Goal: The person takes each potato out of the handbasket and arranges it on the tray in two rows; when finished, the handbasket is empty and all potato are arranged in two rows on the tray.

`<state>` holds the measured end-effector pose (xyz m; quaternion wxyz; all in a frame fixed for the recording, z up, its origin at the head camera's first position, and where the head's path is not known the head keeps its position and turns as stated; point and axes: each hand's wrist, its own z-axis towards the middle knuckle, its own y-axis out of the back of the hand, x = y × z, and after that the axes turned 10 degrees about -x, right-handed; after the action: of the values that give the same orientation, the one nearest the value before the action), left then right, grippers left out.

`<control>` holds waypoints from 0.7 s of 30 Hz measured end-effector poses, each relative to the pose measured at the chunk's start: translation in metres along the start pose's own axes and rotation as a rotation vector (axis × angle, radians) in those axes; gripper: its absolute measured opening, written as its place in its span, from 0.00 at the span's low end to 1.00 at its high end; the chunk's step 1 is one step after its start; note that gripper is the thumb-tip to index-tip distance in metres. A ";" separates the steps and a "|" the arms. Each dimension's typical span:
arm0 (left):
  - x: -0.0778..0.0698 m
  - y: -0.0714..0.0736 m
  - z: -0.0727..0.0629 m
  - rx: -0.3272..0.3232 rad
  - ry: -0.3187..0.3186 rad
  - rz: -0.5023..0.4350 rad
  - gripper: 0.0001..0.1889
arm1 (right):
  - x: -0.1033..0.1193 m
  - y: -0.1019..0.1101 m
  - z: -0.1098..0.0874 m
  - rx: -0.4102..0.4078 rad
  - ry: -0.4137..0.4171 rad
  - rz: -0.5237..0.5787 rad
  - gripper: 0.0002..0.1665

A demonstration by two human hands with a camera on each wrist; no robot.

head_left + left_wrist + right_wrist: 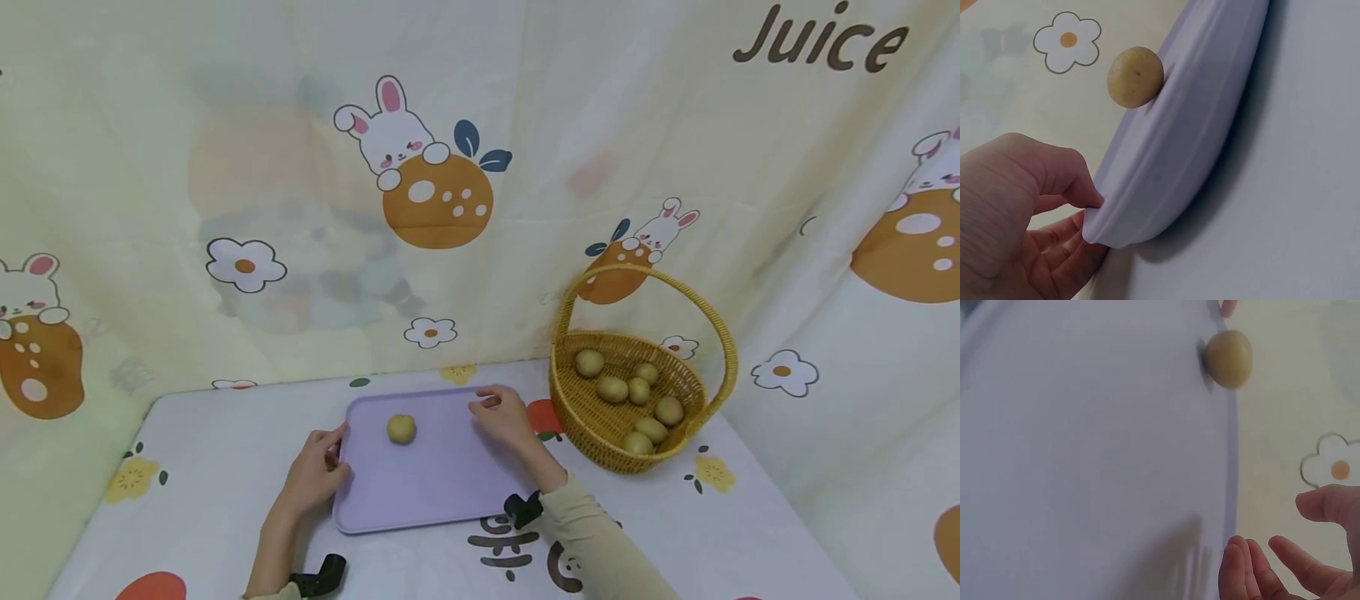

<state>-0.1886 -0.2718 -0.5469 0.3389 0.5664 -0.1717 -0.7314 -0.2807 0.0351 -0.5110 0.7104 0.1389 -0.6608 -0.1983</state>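
Pinching the left edge of the lilac tray point(442, 479), the left hand point(309, 475) has the only evident hold. In the left wrist view, one digit presses on the rim while others curl beneath it. The right hand point(508, 419) is at the far right corner, its thumb well apart from its fingers with nothing between them; whether a fingertip touches the rim is hard to tell. One potato point(401, 429) sits on the tray, left of its middle and toward the far side, while several more potatoes point(612, 389) lie in the wicker basket point(576, 419) just to the right. The main risk looks to be rolling: the potato is rounded, the tray's floor is flat, and nothing wedges it, so raising the left edge alone would likely send it rightward. The low rim might not stop it if the tilt were sharp. A one-sided pull could also swing the tray round on the tablecloth point(217, 475), and a shove to the right could knock it against the basket.
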 end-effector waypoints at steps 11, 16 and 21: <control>-0.001 0.001 0.000 0.019 0.033 0.007 0.35 | 0.006 0.053 0.021 -0.060 0.030 -0.003 0.19; 0.000 0.000 0.001 0.019 0.036 0.005 0.35 | 0.008 0.081 0.035 -0.110 0.068 0.005 0.19; 0.001 -0.001 0.001 0.013 0.031 0.003 0.34 | 0.007 0.106 0.046 -0.159 0.095 -0.025 0.18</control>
<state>-0.1897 -0.2723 -0.5483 0.3390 0.5795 -0.1719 -0.7209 -0.3160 0.1277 -0.4519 0.7473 0.0996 -0.6066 -0.2524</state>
